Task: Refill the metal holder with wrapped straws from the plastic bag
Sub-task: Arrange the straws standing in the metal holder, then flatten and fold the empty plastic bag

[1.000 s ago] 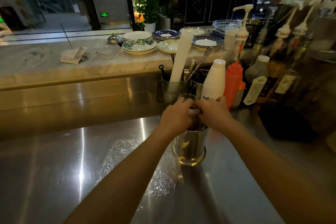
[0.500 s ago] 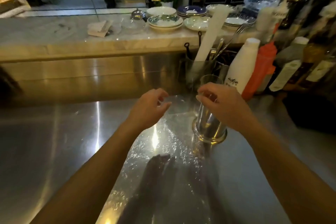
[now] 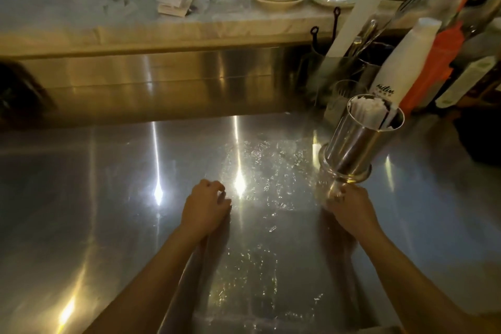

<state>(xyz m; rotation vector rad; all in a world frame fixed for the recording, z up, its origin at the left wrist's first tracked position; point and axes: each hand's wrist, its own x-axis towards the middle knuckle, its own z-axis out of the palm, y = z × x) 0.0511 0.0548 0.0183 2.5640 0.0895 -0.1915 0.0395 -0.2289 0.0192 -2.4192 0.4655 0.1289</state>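
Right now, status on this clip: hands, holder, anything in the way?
Left hand and right hand each at an edge of the clear plastic bag on the counter. Metal holder upright, wrapped straws inside. Nothing in the way.

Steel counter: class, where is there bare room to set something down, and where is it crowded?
Free: the steel counter left of the left hand, up to the backsplash. A clear plastic bag lies between the hands. Crowded: the right rear, where the straw holder, white bottle and orange bottle stand by the right hand.

counter: glossy steel | holder: polished metal | straws: white paper wraps | bag: clear crinkled plastic
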